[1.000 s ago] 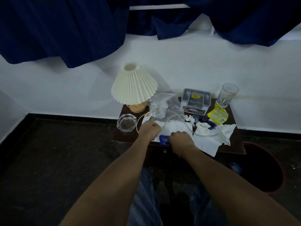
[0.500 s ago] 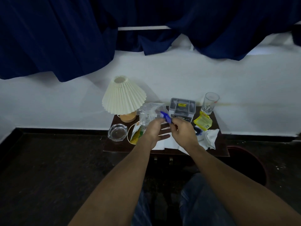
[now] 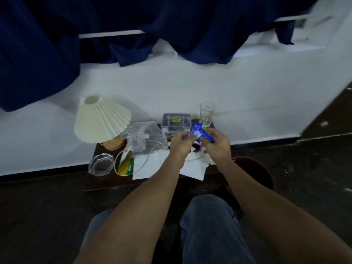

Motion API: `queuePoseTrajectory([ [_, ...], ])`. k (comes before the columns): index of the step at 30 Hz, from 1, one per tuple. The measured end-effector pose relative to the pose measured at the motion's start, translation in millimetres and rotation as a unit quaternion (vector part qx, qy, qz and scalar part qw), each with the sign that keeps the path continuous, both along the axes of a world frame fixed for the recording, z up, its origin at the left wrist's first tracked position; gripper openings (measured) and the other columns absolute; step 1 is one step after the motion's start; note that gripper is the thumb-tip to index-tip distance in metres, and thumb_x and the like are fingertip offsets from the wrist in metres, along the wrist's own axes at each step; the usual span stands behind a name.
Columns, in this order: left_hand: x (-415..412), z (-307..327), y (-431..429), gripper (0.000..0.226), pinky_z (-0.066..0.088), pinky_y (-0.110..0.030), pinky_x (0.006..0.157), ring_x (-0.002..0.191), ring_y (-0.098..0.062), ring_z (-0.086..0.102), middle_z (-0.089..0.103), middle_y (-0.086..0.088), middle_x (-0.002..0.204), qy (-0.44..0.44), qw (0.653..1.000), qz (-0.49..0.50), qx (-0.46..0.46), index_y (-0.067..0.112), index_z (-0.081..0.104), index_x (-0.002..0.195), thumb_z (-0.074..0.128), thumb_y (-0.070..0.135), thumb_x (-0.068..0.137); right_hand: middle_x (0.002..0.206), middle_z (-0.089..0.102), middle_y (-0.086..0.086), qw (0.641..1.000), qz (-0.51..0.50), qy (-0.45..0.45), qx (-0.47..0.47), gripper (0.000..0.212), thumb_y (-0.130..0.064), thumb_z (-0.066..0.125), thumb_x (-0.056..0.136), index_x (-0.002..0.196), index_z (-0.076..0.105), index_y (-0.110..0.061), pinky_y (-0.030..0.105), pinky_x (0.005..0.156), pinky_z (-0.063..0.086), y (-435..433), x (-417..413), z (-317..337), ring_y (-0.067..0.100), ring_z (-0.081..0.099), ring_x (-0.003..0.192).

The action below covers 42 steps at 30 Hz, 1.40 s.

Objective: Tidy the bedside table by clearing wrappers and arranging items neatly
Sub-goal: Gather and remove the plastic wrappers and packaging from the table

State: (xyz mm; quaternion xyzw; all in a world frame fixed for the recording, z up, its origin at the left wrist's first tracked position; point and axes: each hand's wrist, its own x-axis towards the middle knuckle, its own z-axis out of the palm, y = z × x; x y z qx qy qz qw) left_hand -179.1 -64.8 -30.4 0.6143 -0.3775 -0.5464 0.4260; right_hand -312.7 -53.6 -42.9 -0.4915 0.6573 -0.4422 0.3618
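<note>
A blue wrapper (image 3: 201,132) is held up over the dark bedside table (image 3: 106,182), pinched between my left hand (image 3: 180,142) and my right hand (image 3: 217,144). On the table below lie a green and yellow wrapper (image 3: 126,165), white tissues (image 3: 147,167), a crumpled clear plastic bag (image 3: 144,139) and a thin white cable (image 3: 144,160). My hands hide the right part of the tabletop.
A cream pleated lamp (image 3: 101,120) stands at the table's back left, a glass ashtray (image 3: 101,164) in front of it. A grey organiser box (image 3: 176,121) and a drinking glass (image 3: 206,113) stand at the back. A dark red bin (image 3: 256,172) sits on the floor at the right.
My right hand picked the blue wrapper off the table's front edge and lifted it. My left hand left the tissue and now pinches the wrapper too. The view shifted.
</note>
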Motion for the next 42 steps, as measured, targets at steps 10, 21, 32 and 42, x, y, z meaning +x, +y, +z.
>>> queuePoseTrajectory([
  [10, -44.3, -31.9, -2.4, 0.037, 0.055, -0.039, 0.087, 0.094, -0.018, 0.062, 0.066, 0.001, 0.104, -0.108, 0.991, -0.068, 0.047, 0.019, 0.064, 0.123, 0.067, 0.034, 0.09, 0.115, 0.068, 0.026, 0.92, -0.261, 0.062, 0.286, 0.046, -0.026, 0.073, 0.088, 0.121, 0.066, 0.004, 0.034, 0.072, 0.046, 25.2, -148.2, -58.9, 0.04, 0.067, 0.098],
  [21, -22.8, -36.8, -6.2, 0.012, 0.055, -0.047, 0.091, 0.095, -0.026, 0.065, 0.068, -0.001, 0.098, -0.125, 0.99, -0.041, 0.049, 0.025, 0.066, 0.09, 0.062, 0.036, 0.093, 0.073, 0.058, 0.011, 0.892, -0.315, -0.077, 0.314, 0.036, -0.022, 0.081, 0.084, 0.108, 0.062, -0.002, 0.047, 0.085, 0.062, 37.6, -178.7, -109.0, 0.029, 0.073, 0.078],
  [32, 21.4, -21.4, 10.5, 0.024, 0.058, -0.045, 0.091, 0.098, -0.028, 0.071, 0.075, -0.005, 0.103, -0.154, 0.986, 0.008, 0.066, 0.03, 0.064, 0.095, 0.063, 0.044, 0.076, 0.103, 0.073, 0.022, 0.943, -0.258, 0.108, 0.179, 0.031, -0.021, 0.057, 0.092, 0.114, 0.073, -0.006, 0.045, 0.096, 0.054, 26.4, -115.8, -52.4, 0.043, 0.067, 0.102],
  [42, 122.8, 1.3, 36.6, 0.03, 0.052, -0.036, 0.088, 0.111, -0.037, 0.065, 0.072, -0.013, 0.116, -0.23, 0.966, 0.106, 0.059, 0.013, 0.071, 0.115, 0.058, 0.027, 0.092, 0.09, 0.078, 0.008, 0.961, 0.091, 0.256, -0.051, 0.019, -0.023, 0.061, 0.094, 0.094, 0.079, -0.017, 0.029, 0.071, 0.049, -18.4, 101.7, 13.2, 0.03, 0.071, 0.088],
])
